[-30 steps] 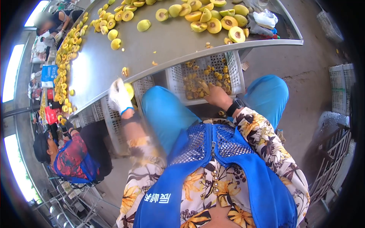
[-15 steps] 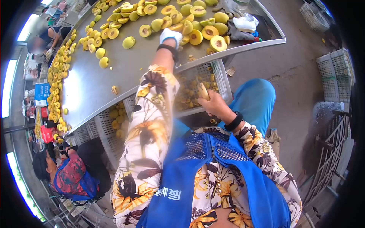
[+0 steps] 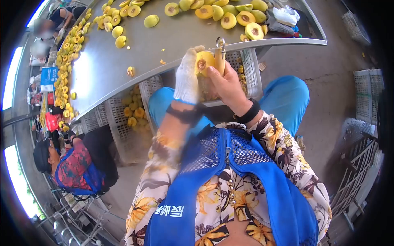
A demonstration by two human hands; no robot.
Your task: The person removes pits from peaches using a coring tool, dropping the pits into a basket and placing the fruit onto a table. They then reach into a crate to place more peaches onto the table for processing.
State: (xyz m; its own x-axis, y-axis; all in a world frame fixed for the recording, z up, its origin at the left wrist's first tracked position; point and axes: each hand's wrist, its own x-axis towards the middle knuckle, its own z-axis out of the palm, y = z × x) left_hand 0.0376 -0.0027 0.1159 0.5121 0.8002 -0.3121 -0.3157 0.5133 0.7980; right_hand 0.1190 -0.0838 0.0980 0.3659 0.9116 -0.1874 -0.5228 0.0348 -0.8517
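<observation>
**Bright Light Along the Left of a Grey Workroom**

White light fills the window openings (image 3: 13,78) on the left, which are set in a dull grey wall (image 3: 10,133) crossed by a dark bar (image 3: 20,119). A broad metal table (image 3: 135,45) with a raised rim spans the upper part of the view, a pale glare lying across its left side. The grey floor (image 3: 324,92) is marked with darker stains and thin, crack-like lines. At the right stand pale, slatted plastic crates (image 3: 368,96), with a barred metal rack (image 3: 349,178) below them in view. More metal framework (image 3: 78,219) crowds the lower left.
</observation>
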